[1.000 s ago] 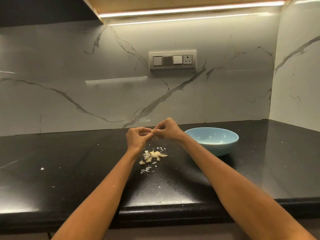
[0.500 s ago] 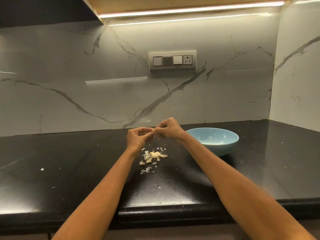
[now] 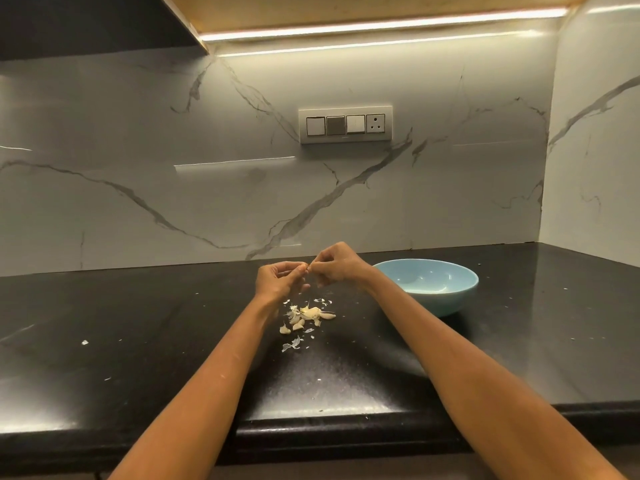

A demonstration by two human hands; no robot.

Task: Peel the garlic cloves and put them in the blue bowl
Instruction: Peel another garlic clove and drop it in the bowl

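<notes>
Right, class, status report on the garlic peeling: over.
Left hand and right hand pinch one clove. Blue bowl looks empty. Nothing blocking.

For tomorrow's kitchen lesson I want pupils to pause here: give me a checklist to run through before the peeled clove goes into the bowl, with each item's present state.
1. Clove held by both hands: ok; left hand and right hand pinch it between them above the counter.
2. Clove fully peeled: cannot tell; too small and hidden by fingertips.
3. Blue bowl upright, within reach: ok; it stands just beside the right wrist.
4. Bowl ready to receive: ok; its mouth is open, nothing covers it.
5. Cloves left to peel: cannot tell; the pile on the counter mixes cloves with skins.
</notes>
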